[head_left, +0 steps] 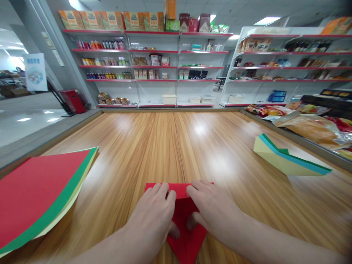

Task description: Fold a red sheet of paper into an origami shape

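Observation:
A folded sheet of red paper lies on the table in front of me, with a straight strip along its far edge and a point toward me. My left hand holds its left side, fingers curled over the far strip and thumb lower on the paper. On the right side, my right hand grips it in much the same way. Part of the red paper is hidden under both hands.
Stacked coloured paper sheets, red on top, lie at the left. Folded paper boats in yellow, blue and green rest at the right. The wooden table has a raised rim. Packaged food sits beyond its right edge; stocked shelves stand behind.

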`<state>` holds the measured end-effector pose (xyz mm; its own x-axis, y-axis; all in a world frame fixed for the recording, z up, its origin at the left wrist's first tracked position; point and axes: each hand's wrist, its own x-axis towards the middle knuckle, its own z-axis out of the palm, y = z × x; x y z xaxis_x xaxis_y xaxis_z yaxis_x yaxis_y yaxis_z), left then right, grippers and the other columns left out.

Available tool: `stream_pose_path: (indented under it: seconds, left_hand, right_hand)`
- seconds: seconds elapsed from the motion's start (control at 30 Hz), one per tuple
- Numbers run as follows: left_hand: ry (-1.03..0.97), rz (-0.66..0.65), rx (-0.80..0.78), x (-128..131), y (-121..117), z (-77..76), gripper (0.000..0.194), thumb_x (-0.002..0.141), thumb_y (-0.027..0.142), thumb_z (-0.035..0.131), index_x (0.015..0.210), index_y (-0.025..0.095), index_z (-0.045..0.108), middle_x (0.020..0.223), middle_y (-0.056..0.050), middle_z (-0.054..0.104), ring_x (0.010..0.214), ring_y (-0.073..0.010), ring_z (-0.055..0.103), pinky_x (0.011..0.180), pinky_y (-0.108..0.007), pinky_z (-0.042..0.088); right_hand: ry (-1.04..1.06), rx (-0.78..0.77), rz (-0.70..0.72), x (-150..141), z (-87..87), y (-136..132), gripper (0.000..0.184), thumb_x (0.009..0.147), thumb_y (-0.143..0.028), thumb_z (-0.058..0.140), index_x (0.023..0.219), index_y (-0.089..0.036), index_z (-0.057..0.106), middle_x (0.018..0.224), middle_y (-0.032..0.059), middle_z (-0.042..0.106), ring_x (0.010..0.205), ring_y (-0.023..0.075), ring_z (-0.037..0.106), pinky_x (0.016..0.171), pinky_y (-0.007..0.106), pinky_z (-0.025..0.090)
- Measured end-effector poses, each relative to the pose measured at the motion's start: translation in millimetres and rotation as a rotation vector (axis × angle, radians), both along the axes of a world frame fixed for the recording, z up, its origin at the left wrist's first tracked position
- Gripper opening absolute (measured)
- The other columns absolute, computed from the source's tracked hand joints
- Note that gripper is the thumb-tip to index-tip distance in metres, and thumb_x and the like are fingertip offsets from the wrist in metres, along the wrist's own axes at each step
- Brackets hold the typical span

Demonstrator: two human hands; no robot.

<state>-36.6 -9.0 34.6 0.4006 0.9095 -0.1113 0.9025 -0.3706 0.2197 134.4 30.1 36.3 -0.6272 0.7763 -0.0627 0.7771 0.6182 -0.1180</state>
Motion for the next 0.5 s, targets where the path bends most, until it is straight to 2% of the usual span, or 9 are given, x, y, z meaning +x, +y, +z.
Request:
stream_pose_path:
  seconds: [0.1,0.2,0.37,0.5]
  left_hand:
    - [0.023,0.022,0.034,-9,9,2.0,0.019,0.075,0.027,0.063,0.087,0.013,0.057,0.091,-0.009,0.057,0.083,-0.0271,0.052,0.073,-0.040,0.041]
    - [0.062,0.034,0.077,-23,19,10.2,0.019,0.074,0.024,0.063,0.089,0.015,0.057,0.093,-0.009,0.058,0.086,-0.0278,0.052,0.075,-0.040,0.039]
    - [0.050,0.067,-0.044,-31,26,24.5,0.025,0.069,0.023,0.067,0.091,0.015,0.058,0.096,-0.008,0.058,0.090,-0.0268,0.053,0.076,-0.037,0.038]
    - [-0.032,0.036,-0.072,-30,23,24.7,0.022,0.071,0.022,0.064,0.091,0.018,0.061,0.096,-0.006,0.059,0.090,-0.0256,0.054,0.077,-0.036,0.038]
  right_hand:
    - [0.036,-0.041,-0.025,10,4.4,10,0.016,0.065,-0.021,0.075,0.075,-0.016,0.064,0.079,0.0052,0.064,0.072,0.0207,0.059,0.061,0.030,0.041]
    - [0.126,-0.088,-0.053,23,4.8,27,0.018,0.063,-0.020,0.077,0.077,-0.018,0.066,0.076,0.0025,0.064,0.070,0.0182,0.059,0.058,0.027,0.038]
    - [0.399,-0.399,-0.082,28,-8.7,44,0.013,0.065,-0.016,0.072,0.077,-0.018,0.067,0.073,-0.0012,0.064,0.066,0.0133,0.059,0.055,0.022,0.040]
    - [0.532,-0.455,-0.069,21,-17.4,44,0.017,0.064,-0.011,0.070,0.080,-0.018,0.070,0.078,-0.0012,0.064,0.068,0.0127,0.059,0.059,0.022,0.042]
